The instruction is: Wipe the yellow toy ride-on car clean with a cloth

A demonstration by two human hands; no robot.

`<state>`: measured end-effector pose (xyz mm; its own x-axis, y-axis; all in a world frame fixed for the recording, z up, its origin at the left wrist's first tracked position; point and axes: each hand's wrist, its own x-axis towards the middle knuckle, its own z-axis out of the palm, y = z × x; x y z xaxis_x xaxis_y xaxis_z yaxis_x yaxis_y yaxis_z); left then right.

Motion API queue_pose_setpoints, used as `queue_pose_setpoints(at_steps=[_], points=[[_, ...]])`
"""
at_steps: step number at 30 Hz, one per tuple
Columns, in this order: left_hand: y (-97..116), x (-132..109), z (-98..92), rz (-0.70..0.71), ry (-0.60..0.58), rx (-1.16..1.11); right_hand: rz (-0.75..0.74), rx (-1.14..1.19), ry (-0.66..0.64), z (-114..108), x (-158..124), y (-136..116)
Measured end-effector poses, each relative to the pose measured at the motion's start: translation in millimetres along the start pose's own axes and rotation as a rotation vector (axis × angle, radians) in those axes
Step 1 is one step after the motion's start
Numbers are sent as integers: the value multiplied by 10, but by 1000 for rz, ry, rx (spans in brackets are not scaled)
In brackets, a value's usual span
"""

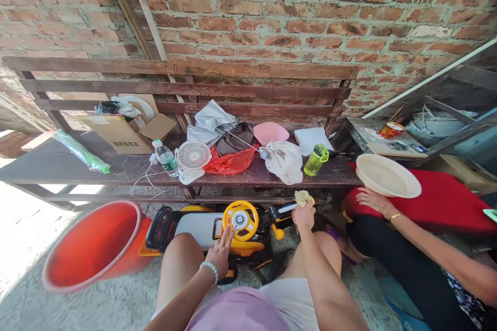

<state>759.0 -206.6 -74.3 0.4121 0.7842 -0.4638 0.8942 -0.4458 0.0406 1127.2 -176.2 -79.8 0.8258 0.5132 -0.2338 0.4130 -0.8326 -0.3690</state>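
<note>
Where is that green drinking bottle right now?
In the head view, right of centre, the green bottle sits on the wooden bench, just right of the white cloth.

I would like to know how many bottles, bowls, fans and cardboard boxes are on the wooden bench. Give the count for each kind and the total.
Bottles: 2, the clear water bottle and the green bottle
Bowls: 1, the pink bowl
Fans: 1, the white fan
Cardboard boxes: 1, the open cardboard box
Total: 5
</note>
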Motion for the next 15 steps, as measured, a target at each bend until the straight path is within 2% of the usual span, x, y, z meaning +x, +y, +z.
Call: queue_pose_setpoints(at_steps=[2,5,7,10,15], points=[[1,15,43,-1,19,9,-21,9,-38,190,-248,26],[-15,39,121,9,73,15,-247,-138,-172,389,-563,95],[-24,49,163,22,94,17,-396,-249,-213,399,-644,140],[-23,43,170,31,106,14,-464,-375,-219,240,-510,203],[-7,-1,50,16,63,32,-271,-373,-275,-82,79,302]])
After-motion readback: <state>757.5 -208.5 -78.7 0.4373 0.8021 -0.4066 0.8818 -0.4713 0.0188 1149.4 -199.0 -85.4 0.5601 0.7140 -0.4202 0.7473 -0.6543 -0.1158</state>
